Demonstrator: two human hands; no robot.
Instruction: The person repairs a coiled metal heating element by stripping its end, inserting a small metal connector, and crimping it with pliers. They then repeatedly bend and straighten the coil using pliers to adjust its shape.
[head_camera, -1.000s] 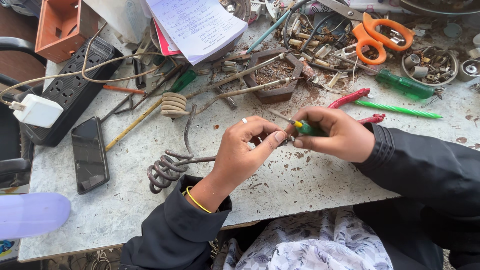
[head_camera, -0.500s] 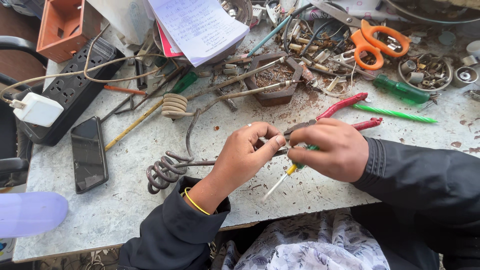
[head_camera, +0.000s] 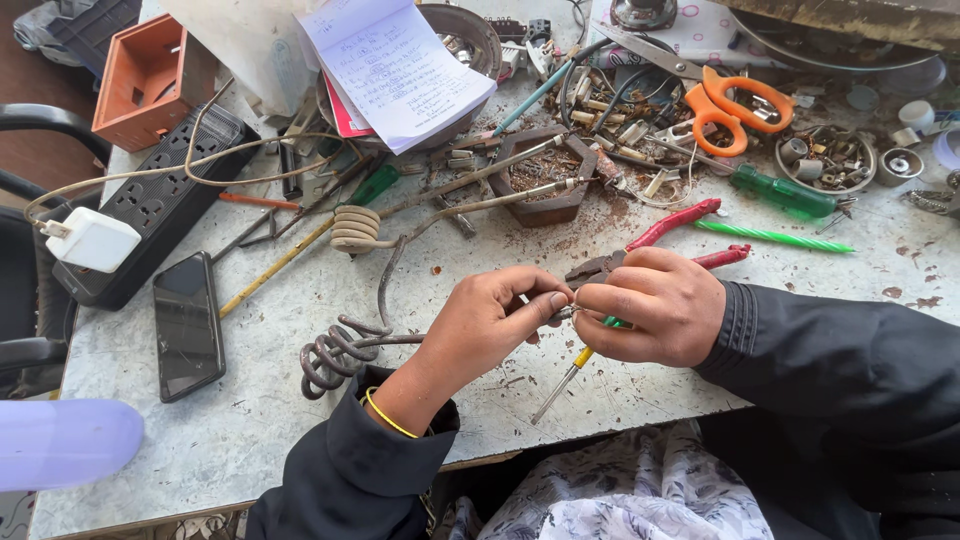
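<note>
My left hand (head_camera: 488, 322), with a yellow bangle at the wrist, pinches a small metal part (head_camera: 563, 312) between thumb and forefinger. My right hand (head_camera: 650, 305) meets it from the right and grips a screwdriver (head_camera: 560, 380) with a green and yellow handle. Its thin shaft slants down and to the left, under both hands. Red-handled pliers (head_camera: 672, 224) lie on the bench just behind my right hand. A coiled heating element (head_camera: 335, 350) rests to the left of my left wrist.
On the left lie a black phone (head_camera: 187, 325), a power strip (head_camera: 160, 200) with a white charger (head_camera: 92, 240), and an orange box (head_camera: 145, 75). At the back are a paper notebook (head_camera: 395, 65), orange scissors (head_camera: 735, 105), a green screwdriver (head_camera: 785, 192), and several loose screws and parts.
The screwdriver in my right hand has swung from lying level towards the left to slanting downward. Both hands have dropped slightly nearer the bench edge and stay pressed together.
</note>
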